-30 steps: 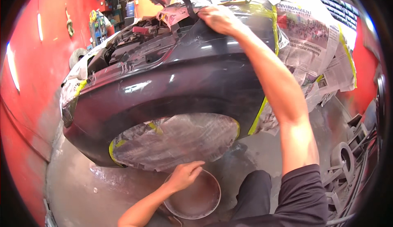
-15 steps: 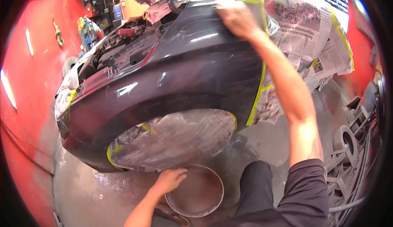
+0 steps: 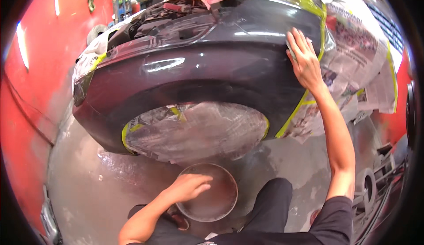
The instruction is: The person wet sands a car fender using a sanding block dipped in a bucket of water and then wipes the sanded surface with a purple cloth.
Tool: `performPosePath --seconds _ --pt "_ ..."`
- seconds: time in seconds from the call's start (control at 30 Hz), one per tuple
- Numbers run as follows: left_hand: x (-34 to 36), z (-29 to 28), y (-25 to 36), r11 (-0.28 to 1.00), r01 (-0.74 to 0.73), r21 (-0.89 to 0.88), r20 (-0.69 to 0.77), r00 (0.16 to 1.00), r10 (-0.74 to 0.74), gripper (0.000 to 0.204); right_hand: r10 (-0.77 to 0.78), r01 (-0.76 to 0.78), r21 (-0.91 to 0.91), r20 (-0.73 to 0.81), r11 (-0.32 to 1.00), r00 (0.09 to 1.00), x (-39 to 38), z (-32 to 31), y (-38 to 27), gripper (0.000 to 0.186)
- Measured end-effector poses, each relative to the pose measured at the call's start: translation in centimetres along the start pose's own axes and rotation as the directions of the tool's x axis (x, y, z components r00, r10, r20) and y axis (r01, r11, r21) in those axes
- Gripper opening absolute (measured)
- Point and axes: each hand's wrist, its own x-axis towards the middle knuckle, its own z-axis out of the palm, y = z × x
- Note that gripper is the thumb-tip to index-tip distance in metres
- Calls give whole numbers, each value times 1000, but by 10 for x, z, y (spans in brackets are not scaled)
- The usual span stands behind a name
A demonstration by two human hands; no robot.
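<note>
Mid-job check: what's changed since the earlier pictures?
The right hand moved right and down across the dark fender, from its upper edge to beside the yellow tape, and now lies flat there. Nothing was visibly taken up or let go. The left hand remains at the basin; the wheel covering is unchanged.

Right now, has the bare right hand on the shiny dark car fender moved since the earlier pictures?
Yes: against the shiny dark car fender, the bare right hand has moved down from the upper edge and right, closer to the bright yellow tape strip.
</note>
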Motion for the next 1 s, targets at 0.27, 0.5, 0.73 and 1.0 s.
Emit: performPosePath --seconds 0.27,0.5,0.73,1.0 --pt "15 12 -2 994 -91 52 -59 994 94 36 -190 223 416 -119 881 975 94 22 -204 68" --pt "-54 -20 7 998 43 48 69 997 -46 41 -188 169 219 70 961 980 -37 18 -105 69" --pt "10 0 -1 988 -153 -36 26 988 154 41 -411 408 331 -62 851 909 98 34 -270 65" --pt "-29 -9 10 998 -40 -54 196 979 50 39 -390 350 408 16 843 921 29 33 -209 78"
